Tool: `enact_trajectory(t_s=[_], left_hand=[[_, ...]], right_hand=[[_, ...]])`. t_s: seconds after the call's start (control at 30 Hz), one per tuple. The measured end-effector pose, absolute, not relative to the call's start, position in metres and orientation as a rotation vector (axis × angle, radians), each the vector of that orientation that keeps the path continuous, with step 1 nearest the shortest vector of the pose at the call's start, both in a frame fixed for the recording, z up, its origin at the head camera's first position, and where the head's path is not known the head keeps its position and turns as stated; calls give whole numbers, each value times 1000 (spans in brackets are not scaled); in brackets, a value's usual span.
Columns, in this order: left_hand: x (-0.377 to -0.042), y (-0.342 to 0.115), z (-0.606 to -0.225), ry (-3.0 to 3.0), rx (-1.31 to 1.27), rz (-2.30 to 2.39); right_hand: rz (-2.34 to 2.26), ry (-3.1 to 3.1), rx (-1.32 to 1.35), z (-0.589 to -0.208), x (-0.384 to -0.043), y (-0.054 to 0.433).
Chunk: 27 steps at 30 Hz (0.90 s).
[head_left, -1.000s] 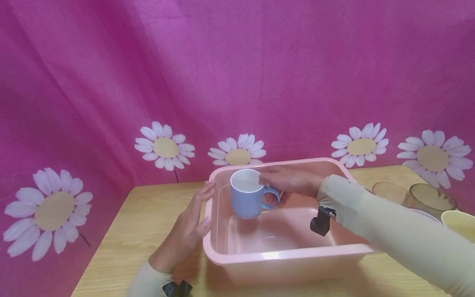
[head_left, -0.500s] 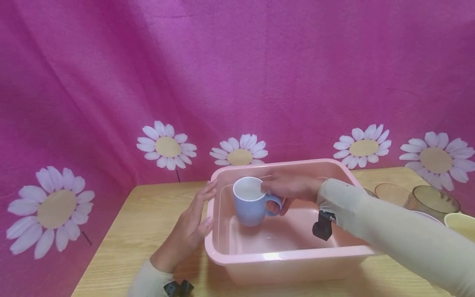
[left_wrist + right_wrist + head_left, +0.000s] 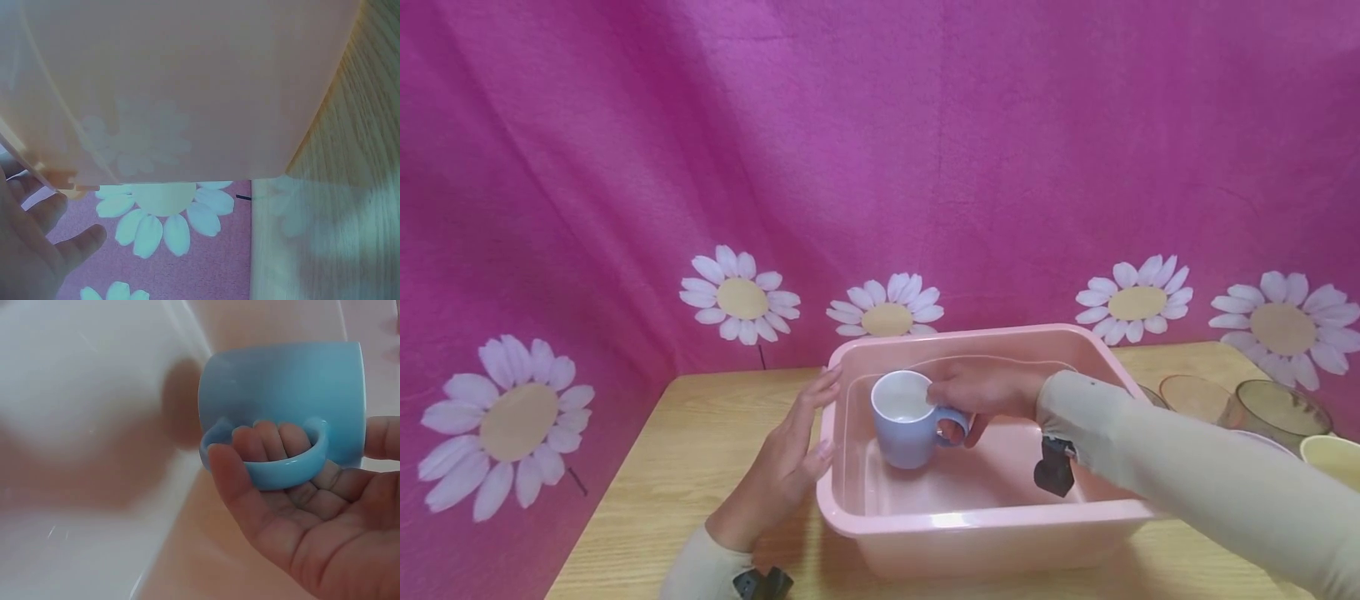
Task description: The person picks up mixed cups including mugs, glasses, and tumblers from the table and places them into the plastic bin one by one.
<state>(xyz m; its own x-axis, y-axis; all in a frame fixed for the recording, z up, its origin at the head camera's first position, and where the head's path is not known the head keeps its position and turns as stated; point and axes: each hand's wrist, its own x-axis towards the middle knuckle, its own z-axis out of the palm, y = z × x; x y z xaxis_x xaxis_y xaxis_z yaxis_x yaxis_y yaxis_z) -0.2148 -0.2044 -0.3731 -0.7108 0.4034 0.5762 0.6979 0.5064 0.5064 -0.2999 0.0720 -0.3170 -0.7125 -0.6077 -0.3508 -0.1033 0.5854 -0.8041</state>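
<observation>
A light blue mug point(image 3: 904, 437) with a white inside stands upright within the pink plastic basin point(image 3: 985, 518), toward its left end. My right hand point(image 3: 988, 392) grips the mug by its handle point(image 3: 284, 472); in the right wrist view several fingers pass through the loop and the thumb lies at the rim. The mug's base is close over the basin floor, with a shadow beside it. My left hand point(image 3: 782, 458) rests its straight fingers against the basin's left rim. In the left wrist view, the left fingers point(image 3: 47, 212) show beside the basin wall point(image 3: 206, 81).
Right of the basin stand several cups: a brown-tinted glass point(image 3: 1285, 408), an orange-tinted one point(image 3: 1195, 398) and a yellow cup point(image 3: 1333, 458), partly behind the right sleeve. The wooden table point(image 3: 647, 475) ends at a magenta curtain point(image 3: 880, 150) with daisies.
The mug has come down lower into the basin, with my right hand still gripping its handle. My left hand has stayed at the basin's left rim.
</observation>
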Motion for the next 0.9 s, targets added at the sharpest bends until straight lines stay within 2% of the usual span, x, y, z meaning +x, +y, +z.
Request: enact_trajectory(t_s=[0.73,0.9], left_hand=[[-212,-205,-372,-2375,-902,-1064],[-213,-205,-374,-2385,-904,-1095]], right_hand=[[-1003,2209,-665,-324,-298,71],[-982,2229,-601,-326,-297,70]])
